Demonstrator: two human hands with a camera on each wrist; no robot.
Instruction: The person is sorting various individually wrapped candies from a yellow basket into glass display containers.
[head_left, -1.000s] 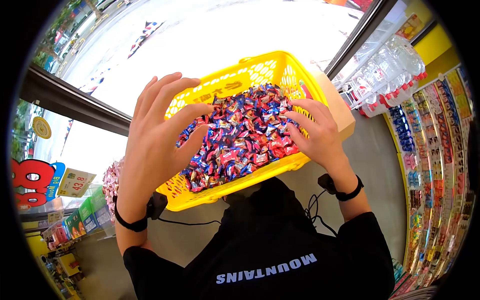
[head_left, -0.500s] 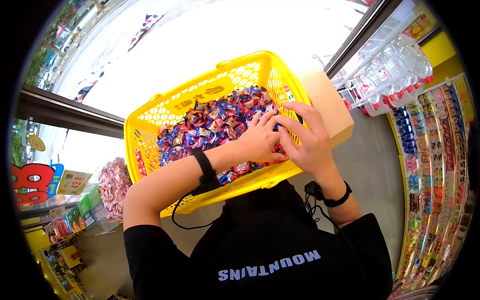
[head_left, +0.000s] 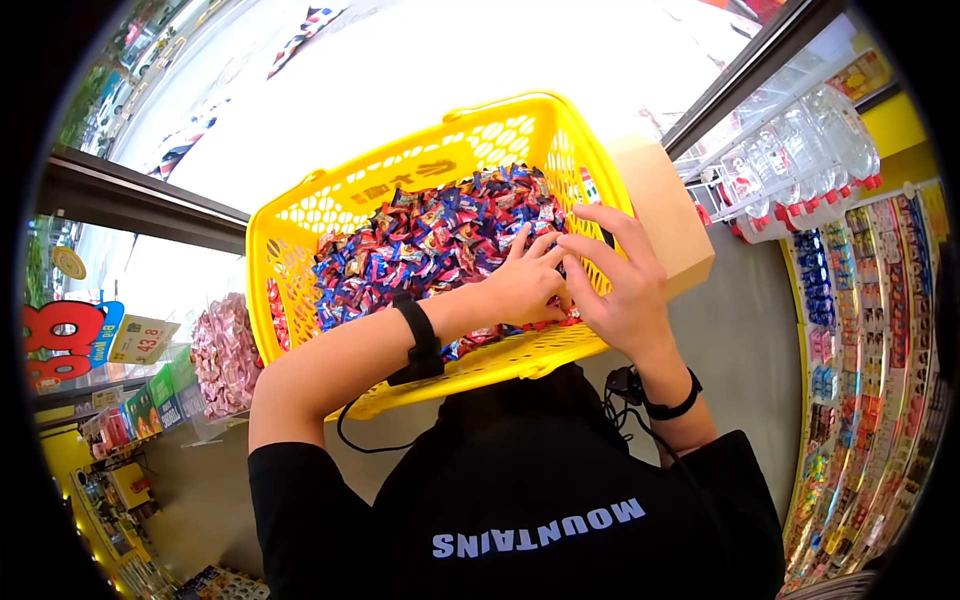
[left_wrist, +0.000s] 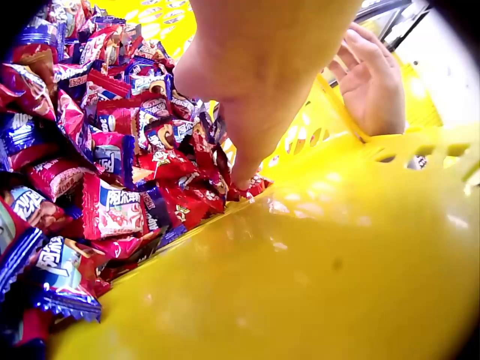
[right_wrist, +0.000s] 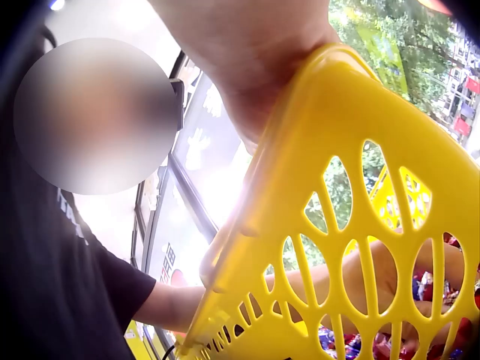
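A yellow plastic shopping basket (head_left: 400, 165) holds a heap of small wrapped candies (head_left: 430, 240) in red and blue wrappers. My left hand (head_left: 525, 285) reaches across the basket and down into the candies at its near right corner. In the left wrist view, that hand (left_wrist: 262, 67) dips to the red-wrapped candies (left_wrist: 184, 199) beside the yellow wall; I cannot tell whether it grips one. My right hand (head_left: 625, 290) lies over the right rim, fingers loosely bent and apart, its fingertips close to the left hand. The right wrist view shows its wrist (right_wrist: 255, 52) above the basket's rim.
A cardboard box (head_left: 660, 210) stands just right of the basket. Racks of bottled water (head_left: 800, 150) and shelves of packaged goods (head_left: 870, 350) line the right side. Pink packets (head_left: 222, 355) and price signs (head_left: 143, 340) are at left.
My left hand has swung from the basket's left side, fingers spread, into the candies at the near right corner. The right hand has stayed at the right rim. The basket has shifted left.
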